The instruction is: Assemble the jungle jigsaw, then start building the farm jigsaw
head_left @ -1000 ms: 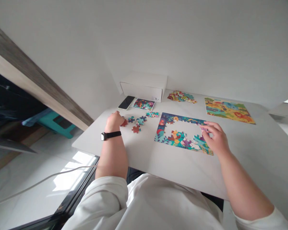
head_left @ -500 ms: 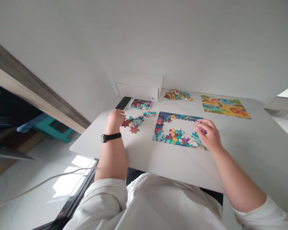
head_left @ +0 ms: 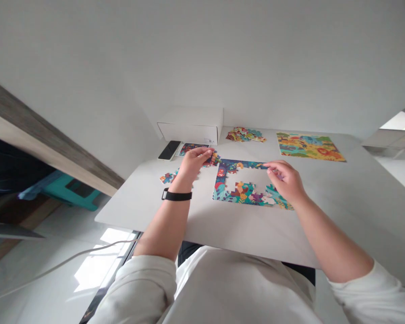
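A partly assembled jigsaw puzzle (head_left: 245, 197) lies on the table, its border joined around a gap in the middle. My left hand (head_left: 193, 163) is raised at its upper left corner, thumb and fingers pinching a dark, colourful puzzle piece (head_left: 215, 158). Under and beside that wrist lie loose puzzle pieces (head_left: 168, 178), partly covered by the hand. Over the puzzle's right side is my right hand (head_left: 285, 180), its thumb and forefinger closed together near the top border. Whatever sits between those fingertips is too small to make out. The hand covers the upper right part of the puzzle.
A white box (head_left: 189, 130) stands at the back against the wall. In front of it are a phone (head_left: 169, 150) and a picture card (head_left: 185, 147), partly covered. A pile of other pieces (head_left: 246, 134) and a finished animal puzzle (head_left: 312, 146) lie farther back on the table (head_left: 243, 229).
My left hand has moved right from the loose pieces to the puzzle's upper left corner, now with a puzzle piece. The right hand has shifted slightly left, its fingertips closer together.
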